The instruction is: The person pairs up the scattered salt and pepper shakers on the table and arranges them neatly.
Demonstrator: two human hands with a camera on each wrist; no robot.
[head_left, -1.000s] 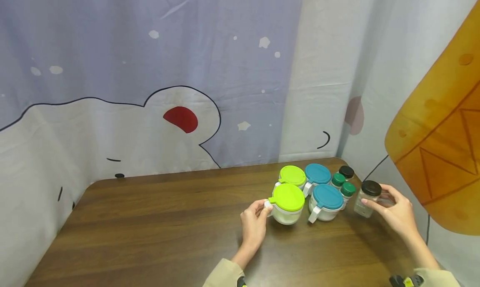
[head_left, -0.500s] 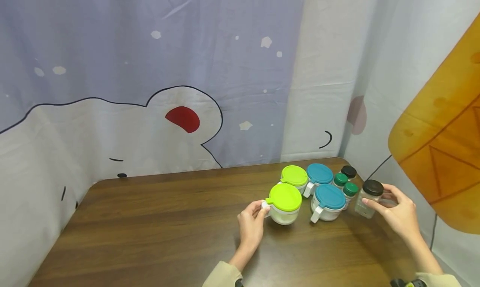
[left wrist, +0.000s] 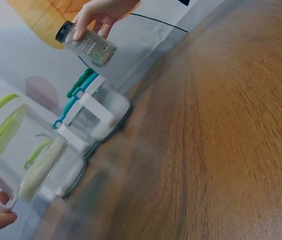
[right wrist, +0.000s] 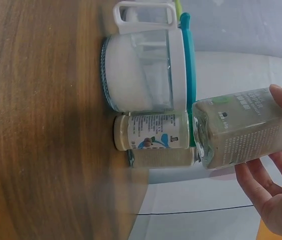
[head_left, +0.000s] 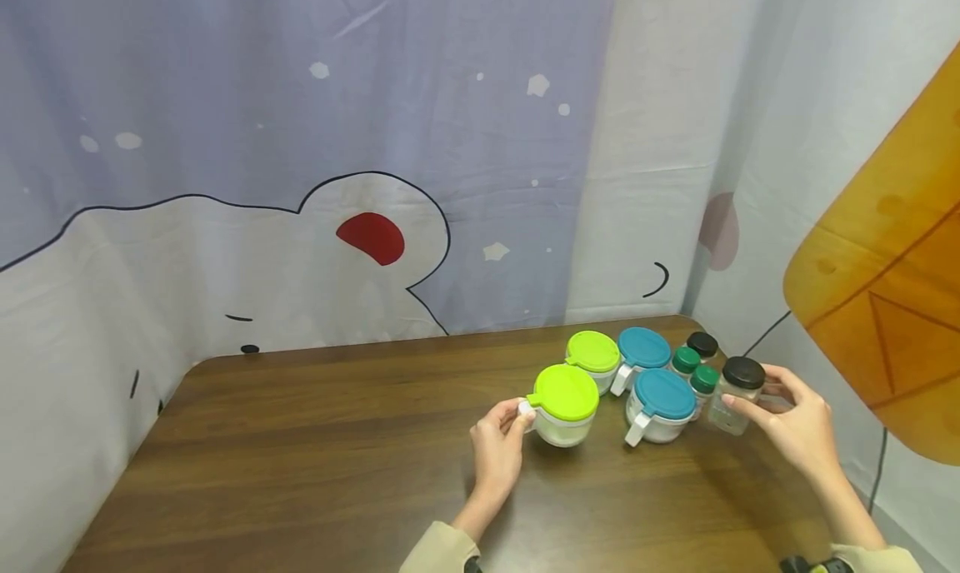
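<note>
My left hand pinches the white handle of a glass seasoning jar with a lime-green lid; in the left wrist view this jar hangs above the table, its contents tilted to one side. A black-lidded glass spice bottle is gripped between the thumb and fingers of my right hand. In the right wrist view that labelled bottle, full of pale powder, is raised off the table. Behind and between the hands stand a second green-lidded jar and two blue-lidded jars.
Two small green-capped bottles and another black-capped bottle stand beside the blue-lidded jars, near the back right corner. The brown wooden table stretches to the left. A patterned curtain hangs behind it, and a dark cable crosses the right side.
The green-lidded jar in my left hand has shifted left, away from the standing jars. The spice bottle in my right hand has edged slightly left toward the small bottles. The head view has turned slightly.
</note>
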